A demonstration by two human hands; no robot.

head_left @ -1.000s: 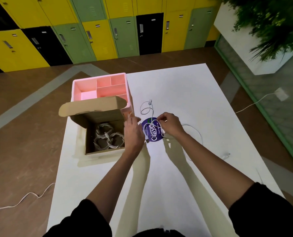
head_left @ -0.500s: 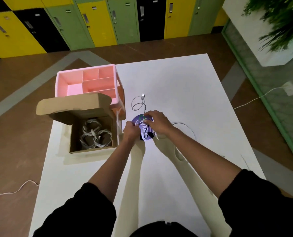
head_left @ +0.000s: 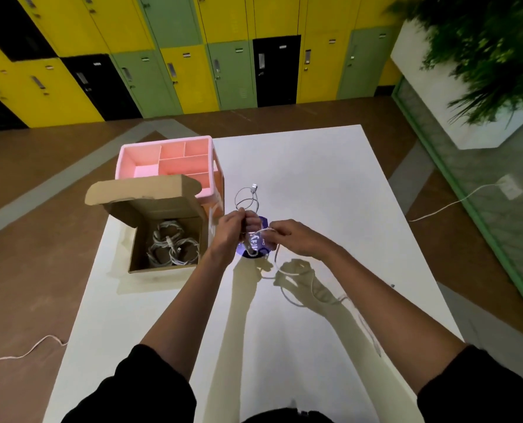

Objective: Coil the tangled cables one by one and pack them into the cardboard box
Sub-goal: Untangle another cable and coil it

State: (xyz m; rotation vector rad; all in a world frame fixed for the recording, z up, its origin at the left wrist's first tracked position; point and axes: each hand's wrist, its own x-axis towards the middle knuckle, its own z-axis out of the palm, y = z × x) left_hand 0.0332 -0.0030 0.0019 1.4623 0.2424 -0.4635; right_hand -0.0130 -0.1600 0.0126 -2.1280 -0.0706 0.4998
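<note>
Left hand [head_left: 231,228] and right hand [head_left: 293,238] each pinch the cable [head_left: 254,188] above a purple disc [head_left: 254,243]. Box [head_left: 162,210] with coils [head_left: 171,245] sits left, pink tray [head_left: 165,141] behind it. White table [head_left: 315,178]; lockers [head_left: 193,71] beyond.

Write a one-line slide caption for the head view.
Left hand and right hand hold a white cable over the white table, beside the open cardboard box holding coiled cables.

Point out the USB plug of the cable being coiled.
In the head view the USB plug lies on the white table, just beyond the left hand and right of the pink organizer.
</note>
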